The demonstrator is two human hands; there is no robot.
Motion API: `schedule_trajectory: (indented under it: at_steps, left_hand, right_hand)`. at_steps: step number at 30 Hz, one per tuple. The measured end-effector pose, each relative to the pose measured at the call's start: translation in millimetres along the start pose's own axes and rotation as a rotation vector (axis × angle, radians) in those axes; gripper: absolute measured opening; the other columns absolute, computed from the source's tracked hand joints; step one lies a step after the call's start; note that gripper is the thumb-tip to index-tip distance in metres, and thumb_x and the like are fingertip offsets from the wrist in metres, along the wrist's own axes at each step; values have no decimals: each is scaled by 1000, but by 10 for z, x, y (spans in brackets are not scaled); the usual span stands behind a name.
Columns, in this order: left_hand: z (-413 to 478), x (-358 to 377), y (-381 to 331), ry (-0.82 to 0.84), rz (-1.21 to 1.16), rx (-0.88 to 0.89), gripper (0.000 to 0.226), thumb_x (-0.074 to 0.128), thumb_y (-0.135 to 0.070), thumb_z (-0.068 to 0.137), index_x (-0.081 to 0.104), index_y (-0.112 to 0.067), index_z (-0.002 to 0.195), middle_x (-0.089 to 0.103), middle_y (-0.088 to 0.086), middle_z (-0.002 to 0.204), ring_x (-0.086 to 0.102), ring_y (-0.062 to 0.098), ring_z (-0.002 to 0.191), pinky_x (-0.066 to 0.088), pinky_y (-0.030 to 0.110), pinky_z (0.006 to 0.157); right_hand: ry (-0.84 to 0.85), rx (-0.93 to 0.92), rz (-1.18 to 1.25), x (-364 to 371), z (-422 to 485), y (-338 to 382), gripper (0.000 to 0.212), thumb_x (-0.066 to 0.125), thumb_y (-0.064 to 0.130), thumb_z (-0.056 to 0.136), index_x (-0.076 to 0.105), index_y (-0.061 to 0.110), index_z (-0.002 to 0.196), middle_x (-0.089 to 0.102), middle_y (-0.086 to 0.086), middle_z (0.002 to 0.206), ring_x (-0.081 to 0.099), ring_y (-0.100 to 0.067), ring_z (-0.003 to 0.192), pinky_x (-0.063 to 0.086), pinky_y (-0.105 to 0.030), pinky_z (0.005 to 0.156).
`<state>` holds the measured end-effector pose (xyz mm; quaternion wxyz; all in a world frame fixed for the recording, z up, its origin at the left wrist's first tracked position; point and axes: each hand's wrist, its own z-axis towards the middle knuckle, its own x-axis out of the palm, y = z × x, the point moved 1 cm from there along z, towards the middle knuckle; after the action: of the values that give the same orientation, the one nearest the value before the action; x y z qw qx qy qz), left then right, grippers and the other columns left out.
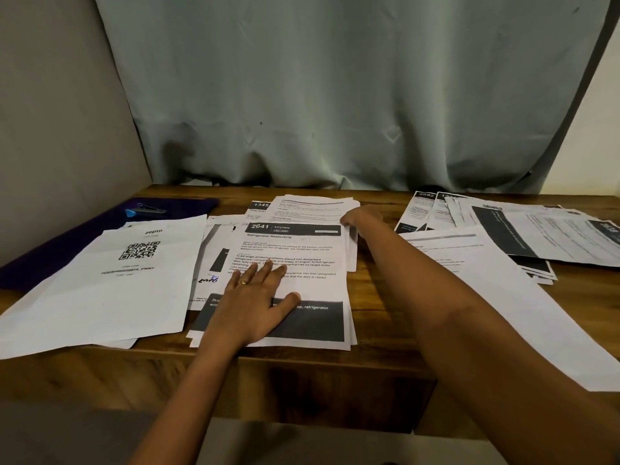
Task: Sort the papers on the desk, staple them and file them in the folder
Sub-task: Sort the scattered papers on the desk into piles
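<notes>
At the far left, a purple folder (84, 236) lies flat on the wooden bench (379, 297), against the grey wall (50, 129). A stapler (147, 210) with a blue end rests on it. Just in front, a white sheet printed with a QR code (110, 290) overlaps the folder's near edge and lies at an angle toward the bench's front edge.

In the middle sits a loose stack of papers (312, 286); its top sheet is headed "2641 KITCHEN" and has a dark band across the bottom. The left hand (255, 303) presses flat on the lower left part of this top sheet, with its fingers straight and spread and its thumb out to the side, so its grip is wide and holds nothing. A ring (243, 282) shows on one finger. More sheets stick out behind and to the left of the stack, one numbered "1345".

The right hand (360, 214) reaches to the far right corner of the same stack, fingers bent down over the paper edges. I cannot tell whether its grip pinches any sheets. The forearm crosses above a large white sheet (503, 297) lying slantwise. Beyond it, at the far right, another pile of printed pages (536, 236) lies fanned out. A pale green curtain (335, 95) hangs behind the bench.
</notes>
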<state>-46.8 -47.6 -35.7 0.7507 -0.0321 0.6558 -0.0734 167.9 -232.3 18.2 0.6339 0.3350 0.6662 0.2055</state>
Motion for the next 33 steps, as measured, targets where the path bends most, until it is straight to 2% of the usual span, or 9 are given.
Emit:
schedule_trajectory:
  at_steps: [5,8,11,15,19,23,28,30,33]
  left_hand:
    - [2,1,-4,1,-5,-2,86,5,-75,76,11,-36,152,7,-6,160,3,17,148,-1,39,118]
    - [-7,-20,-21,5,-21,-13,81,10,-71,78,12,-36,151,7,-7,160,4,16,147,-1,39,118]
    - [-24,-32,-32,11,-31,-17,82,11,-71,78,13,-35,151,8,-7,160,4,16,147,0,39,119]
    - [-30,-50,-46,12,-37,-27,82,12,-71,78,16,-34,151,10,-5,160,6,17,147,1,40,119]
    - [-32,-62,-54,2,-60,-30,82,12,-72,79,20,-34,151,13,-4,159,9,19,147,3,41,119]
    - [-61,-87,-70,-28,-160,-46,84,10,-77,83,20,-29,151,14,1,160,10,19,147,3,42,119]
    - [-192,-254,-110,-416,-667,-112,83,12,-73,84,23,-26,150,19,5,158,17,27,145,18,49,117]
    - [-288,-386,-145,-738,-926,-148,70,19,-64,91,33,-23,145,36,4,150,35,22,136,32,35,109]
    - [-409,-640,-182,-1032,-962,-113,57,24,-54,95,42,-23,139,41,-12,140,40,-2,125,29,7,98]
  right_hand:
    - [-50,15,160,43,114,8,28,72,31,79,59,11,94,64,-8,99,61,-27,92,50,-38,91]
    - [-186,-12,384,-68,61,71,20,71,25,83,64,9,94,66,-8,103,64,-26,91,55,-34,82]
    - [-362,-91,499,-322,15,155,24,59,18,91,65,5,111,66,-10,113,62,-25,102,51,-29,85]
    - [-626,-191,656,-778,-142,262,23,51,13,93,61,1,111,65,-12,113,60,-26,105,43,-24,85]
    - [-790,-284,849,-1239,-308,339,8,51,12,93,56,8,91,61,-8,91,56,-20,84,44,-25,74]
    - [-767,-239,1054,-1513,-442,283,12,52,14,93,49,12,82,57,-1,87,52,-11,71,42,-13,54]
    - [-584,-177,1003,-1291,-676,176,33,55,5,86,42,18,59,58,-1,75,57,-20,75,54,-37,78]
    - [-500,-162,949,-1043,-784,109,33,55,3,83,43,19,56,58,-1,73,59,-21,75,55,-40,80]
    - [-368,-128,808,-624,-936,-1,20,57,6,81,54,15,63,63,-4,85,64,-27,83,56,-40,81]
